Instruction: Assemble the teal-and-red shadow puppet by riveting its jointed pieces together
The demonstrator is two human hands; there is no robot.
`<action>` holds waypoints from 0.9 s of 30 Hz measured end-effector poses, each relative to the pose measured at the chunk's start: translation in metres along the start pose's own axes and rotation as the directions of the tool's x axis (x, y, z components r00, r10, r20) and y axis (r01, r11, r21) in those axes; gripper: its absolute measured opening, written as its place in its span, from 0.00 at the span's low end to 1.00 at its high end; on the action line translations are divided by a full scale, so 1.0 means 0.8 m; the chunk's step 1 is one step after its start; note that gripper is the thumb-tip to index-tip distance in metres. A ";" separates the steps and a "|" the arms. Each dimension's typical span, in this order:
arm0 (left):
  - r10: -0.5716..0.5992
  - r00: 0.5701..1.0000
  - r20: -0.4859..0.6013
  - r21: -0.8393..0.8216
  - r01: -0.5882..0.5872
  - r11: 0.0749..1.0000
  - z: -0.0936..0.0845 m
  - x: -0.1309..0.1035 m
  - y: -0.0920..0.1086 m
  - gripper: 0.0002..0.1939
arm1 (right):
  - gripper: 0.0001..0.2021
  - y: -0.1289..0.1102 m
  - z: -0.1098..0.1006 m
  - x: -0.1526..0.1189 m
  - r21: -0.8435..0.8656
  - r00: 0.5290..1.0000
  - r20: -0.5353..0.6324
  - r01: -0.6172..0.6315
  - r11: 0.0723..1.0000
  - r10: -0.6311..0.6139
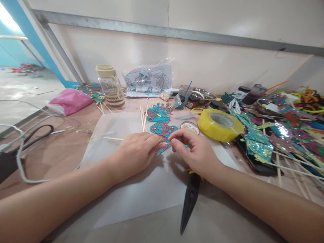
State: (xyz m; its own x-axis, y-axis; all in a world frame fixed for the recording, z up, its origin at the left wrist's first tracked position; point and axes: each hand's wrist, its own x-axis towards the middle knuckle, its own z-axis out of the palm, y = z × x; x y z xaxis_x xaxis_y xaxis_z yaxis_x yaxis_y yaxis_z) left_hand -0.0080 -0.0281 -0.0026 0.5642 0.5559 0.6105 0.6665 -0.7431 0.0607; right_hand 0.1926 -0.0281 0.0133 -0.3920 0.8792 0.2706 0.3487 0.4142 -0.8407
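Observation:
My left hand [138, 150] is closed around a thin wooden stick [111, 138], whose end sticks out to the left. Its fingertips meet those of my right hand [193, 150] over a blue and red painted cutout [163, 128]. The right hand's thumb and forefinger are pinched together; what lies between them is too small to tell. Under both hands is a white sheet [118, 202]. Black pliers [190, 199] lie below my right wrist, partly hidden by it. Several loose sticks [143, 118] rest beside the cutout.
A yellow tape roll [220, 125] and a small dish of beads [189, 127] sit beyond my right hand. Painted pieces on sticks [260, 138] and a dark phone [255, 162] crowd the right. A glass bottle [110, 86], pink bag [71, 101] and cables [20, 148] are left.

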 end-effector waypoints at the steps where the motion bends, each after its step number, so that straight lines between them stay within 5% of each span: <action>1: 0.001 1.000 -0.001 -0.011 -0.001 1.000 0.000 0.000 0.000 0.15 | 0.05 0.000 0.000 0.000 0.003 1.000 0.005 0.004 1.000 -0.004; 13: 0.053 0.999 0.009 0.016 -0.054 0.998 0.001 -0.002 -0.001 0.15 | 0.05 0.003 0.001 0.009 0.314 0.959 0.187 -0.265 0.911 0.215; 27: 0.071 0.997 -0.009 0.024 -0.071 0.997 -0.001 -0.001 0.000 0.14 | 0.06 0.001 0.002 0.012 0.355 0.950 0.216 -0.293 0.888 0.227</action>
State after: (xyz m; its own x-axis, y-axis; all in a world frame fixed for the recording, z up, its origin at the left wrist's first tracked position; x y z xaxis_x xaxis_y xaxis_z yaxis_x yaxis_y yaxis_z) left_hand -0.0088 -0.0283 -0.0025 0.6058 0.4986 0.6200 0.6363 -0.7715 -0.0012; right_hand 0.1873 -0.0194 0.0144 -0.4770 0.8782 -0.0351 0.1220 0.0266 -0.9922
